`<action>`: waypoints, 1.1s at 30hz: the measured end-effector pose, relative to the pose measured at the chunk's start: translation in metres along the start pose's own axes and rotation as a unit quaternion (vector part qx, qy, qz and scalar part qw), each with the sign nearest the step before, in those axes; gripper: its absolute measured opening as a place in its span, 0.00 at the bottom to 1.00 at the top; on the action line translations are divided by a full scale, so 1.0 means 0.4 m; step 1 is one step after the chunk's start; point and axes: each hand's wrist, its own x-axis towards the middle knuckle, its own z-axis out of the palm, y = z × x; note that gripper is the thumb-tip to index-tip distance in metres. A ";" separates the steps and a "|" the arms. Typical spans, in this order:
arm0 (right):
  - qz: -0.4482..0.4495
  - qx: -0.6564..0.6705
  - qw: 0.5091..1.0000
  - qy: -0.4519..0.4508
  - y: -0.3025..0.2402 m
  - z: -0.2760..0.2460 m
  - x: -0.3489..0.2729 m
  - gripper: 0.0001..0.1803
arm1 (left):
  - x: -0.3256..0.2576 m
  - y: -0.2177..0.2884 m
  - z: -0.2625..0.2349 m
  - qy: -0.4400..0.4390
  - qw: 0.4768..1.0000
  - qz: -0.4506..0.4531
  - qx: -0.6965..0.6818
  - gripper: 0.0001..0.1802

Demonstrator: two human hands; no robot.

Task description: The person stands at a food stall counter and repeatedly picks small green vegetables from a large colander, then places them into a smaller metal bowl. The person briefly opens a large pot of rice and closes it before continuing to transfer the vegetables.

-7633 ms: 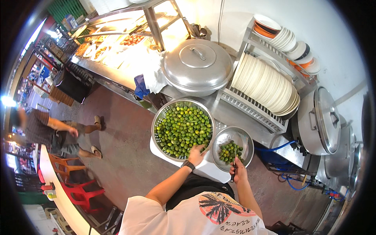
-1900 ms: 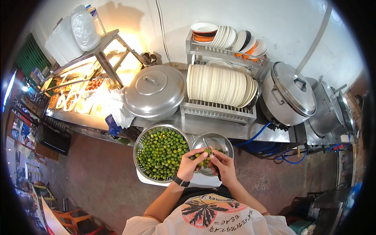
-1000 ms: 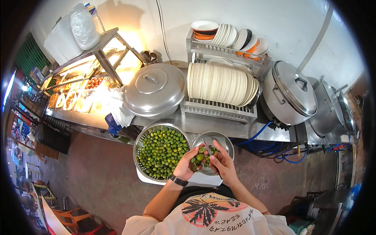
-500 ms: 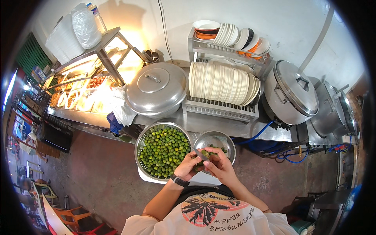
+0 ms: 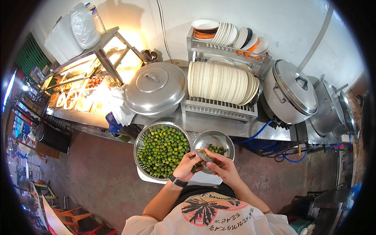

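Both my hands are close together in front of me, over the near edge of a small metal bowl. My left hand (image 5: 185, 167) is closed around small green citrus fruits (image 5: 198, 167), partly hidden by the fingers. My right hand (image 5: 224, 168) pinches a knife, whose grey blade (image 5: 202, 155) slants across between the hands; its handle is hidden. Left of the hands stands a large perforated metal colander (image 5: 138, 160) full of small green and yellowish citrus fruits (image 5: 162, 149). The small metal bowl (image 5: 204, 137) on the right holds several of the same fruits (image 5: 216, 149).
Behind the bowls runs a steel counter (image 5: 219, 127) with a big lidded pot (image 5: 154, 90), a dish rack of plates (image 5: 221, 84) and a rice cooker (image 5: 291, 94). A lit food display (image 5: 78, 94) stands at left. Blue hoses (image 5: 258, 135) hang below the counter.
The knife blade has tilted and shifted slightly between my hands. My right fingers have moved a little, showing more of the fruits in the small bowl.
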 end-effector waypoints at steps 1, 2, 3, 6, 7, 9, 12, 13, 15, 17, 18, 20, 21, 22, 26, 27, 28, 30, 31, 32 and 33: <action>0.012 0.006 1.000 -0.002 -0.001 -0.003 -0.002 0.25 | 0.000 0.001 -0.003 -0.012 1.000 -0.001 -0.005 0.17; 0.024 0.012 1.000 -0.005 -0.003 -0.007 -0.004 0.25 | -0.001 0.003 -0.001 -0.015 1.000 0.004 0.002 0.16; 0.036 0.017 0.999 -0.007 -0.004 -0.010 -0.006 0.24 | -0.003 0.007 0.004 -0.018 1.000 0.008 0.009 0.16; 0.057 0.041 0.997 -0.009 0.011 -0.023 -0.006 0.24 | -0.001 0.006 0.003 -0.011 0.997 0.041 0.069 0.15; 0.060 0.050 0.997 -0.002 0.013 -0.024 -0.004 0.23 | 0.001 0.004 0.000 -0.006 0.994 0.056 0.095 0.15; 0.067 0.069 0.995 0.012 0.016 -0.024 0.002 0.23 | 0.004 -0.001 -0.003 0.010 0.989 0.059 0.136 0.13; 0.064 0.067 0.994 0.058 0.051 -0.030 0.022 0.21 | 0.009 -0.002 0.012 0.056 0.979 0.057 0.186 0.15; 0.081 0.107 0.988 0.078 0.068 -0.035 0.030 0.21 | 0.012 -0.003 0.019 0.074 0.975 0.055 0.200 0.16; 0.112 0.186 0.969 0.117 0.110 -0.048 0.052 0.20 | 0.029 -0.017 0.008 0.116 0.989 0.041 0.082 0.18; 0.166 0.234 0.944 0.162 0.187 -0.085 0.073 0.17 | 0.049 -0.027 -0.030 0.126 0.990 0.035 -0.047 0.20; 0.191 0.251 0.931 0.182 0.236 -0.109 0.079 0.16 | 0.049 -0.037 -0.067 0.115 0.986 0.032 -0.115 0.20; 0.240 0.283 0.907 0.198 0.347 -0.167 0.085 0.15 | 0.046 -0.036 -0.100 0.096 0.973 0.011 -0.208 0.24; 0.252 0.284 0.901 0.211 0.374 -0.178 0.088 0.16 | 0.043 -0.033 -0.099 0.094 0.973 0.006 -0.210 0.23; 0.262 0.284 0.894 0.225 0.375 -0.179 0.090 0.16 | 0.041 -0.026 -0.089 0.091 0.973 0.000 -0.211 0.23; 0.210 0.239 0.922 0.219 0.275 -0.130 0.096 0.21 | 0.023 0.003 -0.040 0.075 0.981 -0.023 -0.177 0.21; 0.174 0.206 0.944 0.188 0.224 -0.105 0.096 0.23 | 0.020 0.006 -0.034 0.074 0.985 -0.020 -0.152 0.21; 0.137 0.173 0.963 0.157 0.170 -0.078 0.094 0.25 | 0.018 0.007 -0.029 0.072 0.989 -0.016 -0.126 0.21; 0.064 0.107 0.988 0.091 0.094 -0.035 0.071 0.29 | 0.017 0.009 -0.015 0.071 0.994 -0.014 -0.088 0.22; 0.030 0.075 0.995 0.056 0.065 -0.019 0.058 0.30 | 0.018 0.008 -0.007 0.072 0.994 -0.014 -0.075 0.22; -0.006 0.042 0.999 0.022 0.046 -0.007 0.052 0.32 | 0.020 0.009 0.002 0.072 0.995 -0.014 -0.062 0.22; -0.011 0.037 0.999 0.021 0.036 0.005 0.049 0.32 | 0.019 0.014 0.015 0.082 0.994 -0.020 -0.064 0.22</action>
